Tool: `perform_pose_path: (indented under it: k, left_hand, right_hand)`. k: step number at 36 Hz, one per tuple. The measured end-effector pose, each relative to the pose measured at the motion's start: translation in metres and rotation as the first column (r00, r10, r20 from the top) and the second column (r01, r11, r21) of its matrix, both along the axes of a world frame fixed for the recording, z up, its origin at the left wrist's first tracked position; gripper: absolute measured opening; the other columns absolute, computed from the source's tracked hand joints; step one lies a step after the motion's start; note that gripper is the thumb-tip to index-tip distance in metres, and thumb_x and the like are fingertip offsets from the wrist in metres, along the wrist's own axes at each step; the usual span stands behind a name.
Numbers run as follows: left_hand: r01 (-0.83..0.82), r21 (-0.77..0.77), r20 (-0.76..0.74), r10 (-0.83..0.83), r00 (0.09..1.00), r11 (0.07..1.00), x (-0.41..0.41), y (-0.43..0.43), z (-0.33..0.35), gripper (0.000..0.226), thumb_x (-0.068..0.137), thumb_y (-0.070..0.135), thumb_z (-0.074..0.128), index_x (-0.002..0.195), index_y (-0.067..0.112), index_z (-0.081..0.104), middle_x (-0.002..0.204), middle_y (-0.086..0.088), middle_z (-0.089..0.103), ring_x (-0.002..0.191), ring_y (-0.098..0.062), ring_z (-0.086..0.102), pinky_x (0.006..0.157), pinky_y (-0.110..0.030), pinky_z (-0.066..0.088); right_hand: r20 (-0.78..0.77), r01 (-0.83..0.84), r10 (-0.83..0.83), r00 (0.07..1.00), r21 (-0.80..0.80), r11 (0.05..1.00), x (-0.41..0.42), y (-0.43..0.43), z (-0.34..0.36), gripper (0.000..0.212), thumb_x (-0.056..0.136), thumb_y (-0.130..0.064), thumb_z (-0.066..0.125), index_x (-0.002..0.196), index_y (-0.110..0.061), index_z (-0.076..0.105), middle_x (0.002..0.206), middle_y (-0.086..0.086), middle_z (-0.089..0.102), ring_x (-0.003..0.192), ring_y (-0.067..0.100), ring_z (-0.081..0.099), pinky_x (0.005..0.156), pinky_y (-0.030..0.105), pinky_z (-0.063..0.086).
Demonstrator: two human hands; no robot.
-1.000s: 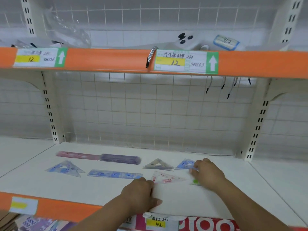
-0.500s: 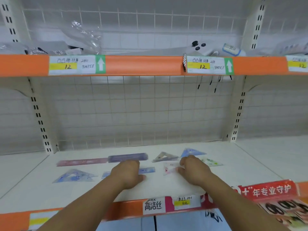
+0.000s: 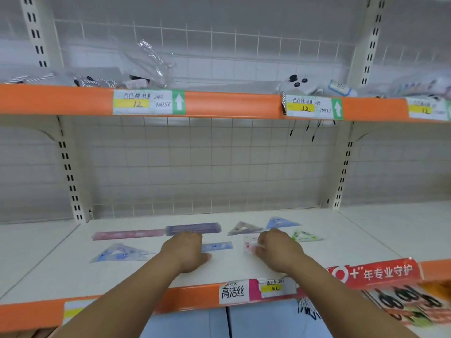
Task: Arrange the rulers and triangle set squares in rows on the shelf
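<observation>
Plastic pink set square [image 3: 249, 243] looks light, flat, slippery, so pinch its edge. Right hand [image 3: 277, 250] curls fingers onto it; left hand [image 3: 185, 250] covers blue ruler [image 3: 217, 246], grip unclear.

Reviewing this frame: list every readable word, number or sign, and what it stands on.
"12", "240", "904756": left price tag, upper shelf edge.
"12", "280", "904763": middle price tag.
"12": right price tag, rest blurred.
"910": blue-rimmed label.
"高洁丝": white label, lower shelf edge.
"10元": yellow tag.
"年专业守护": red banner.
Prints on the rulers and set squares: too blurred.
</observation>
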State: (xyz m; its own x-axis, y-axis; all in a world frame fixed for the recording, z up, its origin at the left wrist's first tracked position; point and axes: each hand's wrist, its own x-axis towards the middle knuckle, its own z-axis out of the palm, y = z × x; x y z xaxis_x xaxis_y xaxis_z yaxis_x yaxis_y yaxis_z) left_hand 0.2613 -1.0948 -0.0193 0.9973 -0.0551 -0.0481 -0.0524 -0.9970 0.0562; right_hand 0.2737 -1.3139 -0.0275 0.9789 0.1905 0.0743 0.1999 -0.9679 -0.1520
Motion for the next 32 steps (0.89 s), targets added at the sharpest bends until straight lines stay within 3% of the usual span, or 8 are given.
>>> perform_pose_path:
  k: [4,9,14,17,20,22,32]
  left_hand:
    - [-0.009,0.038,0.009,0.009,1.0,0.999,-0.002,-0.004,-0.002,0.04,0.092,0.053,0.049,0.115,0.021,0.054,0.118,0.0,0.06,0.106,-0.019,0.057,0.084,-0.031,0.045]
    - [-0.031,0.034,0.015,0.03,0.999,0.999,-0.004,-0.004,-0.006,0.032,0.096,0.045,0.045,0.116,0.021,0.053,0.121,-0.001,0.058,0.108,-0.02,0.057,0.086,-0.032,0.045]
    - [-0.052,0.015,-0.009,0.052,0.999,0.999,-0.006,-0.004,-0.011,0.029,0.095,0.044,0.046,0.112,0.021,0.053,0.118,0.001,0.059,0.106,-0.019,0.057,0.081,-0.03,0.043]
    - [-0.053,-0.002,-0.019,0.053,0.998,0.999,-0.008,-0.004,-0.013,0.03,0.094,0.045,0.048,0.11,0.02,0.053,0.117,0.0,0.059,0.106,-0.019,0.057,0.081,-0.03,0.043]
    - [-0.06,-0.005,-0.013,0.06,0.998,0.998,-0.01,-0.005,-0.015,0.031,0.094,0.045,0.048,0.113,0.02,0.054,0.119,-0.001,0.059,0.108,-0.02,0.056,0.085,-0.031,0.044]
    - [-0.065,-0.009,-0.016,0.065,0.998,0.998,-0.011,-0.005,-0.016,0.033,0.094,0.045,0.049,0.114,0.02,0.054,0.12,-0.001,0.058,0.11,-0.02,0.056,0.087,-0.031,0.043]
    - [-0.077,-0.01,-0.042,0.076,0.996,0.997,-0.011,-0.004,-0.022,0.036,0.095,0.045,0.048,0.118,0.018,0.053,0.124,-0.001,0.057,0.113,-0.019,0.054,0.088,-0.029,0.043]
  right_hand:
    - [0.003,-0.017,0.017,1.0,-0.016,1.0,0.0,-0.004,0.003,0.035,0.096,-0.039,0.044,0.066,-0.022,0.041,0.083,0.001,0.047,0.076,0.018,0.047,0.05,0.023,0.03]
    - [-0.018,-0.029,0.028,0.999,-0.025,0.999,0.004,-0.006,0.001,0.04,0.096,-0.036,0.043,0.06,-0.025,0.031,0.063,-0.007,0.035,0.055,0.008,0.035,0.048,0.023,0.027]
    - [-0.029,-0.017,0.016,0.999,-0.03,0.999,0.005,-0.008,-0.003,0.038,0.095,-0.036,0.042,0.06,-0.024,0.033,0.064,-0.007,0.037,0.07,0.016,0.044,0.049,0.023,0.026]
    - [-0.046,0.0,-0.001,0.999,-0.025,1.0,0.004,-0.008,-0.003,0.034,0.095,-0.038,0.042,0.064,-0.024,0.04,0.077,-0.004,0.049,0.078,0.017,0.049,0.053,0.023,0.031]
    - [-0.055,0.003,-0.004,0.998,-0.033,0.999,0.003,-0.009,-0.005,0.026,0.095,-0.04,0.043,0.089,-0.02,0.058,0.099,0.001,0.06,0.088,0.019,0.054,0.065,0.027,0.04]
    - [-0.053,0.002,-0.003,0.999,-0.024,1.0,0.003,-0.009,-0.007,0.025,0.095,-0.041,0.043,0.094,-0.02,0.059,0.106,0.002,0.063,0.091,0.019,0.055,0.069,0.028,0.041]
    - [-0.078,-0.005,0.005,0.997,-0.004,1.0,0.003,-0.008,-0.012,0.023,0.095,-0.042,0.044,0.085,-0.022,0.049,0.092,-0.003,0.053,0.085,0.016,0.051,0.069,0.029,0.041]
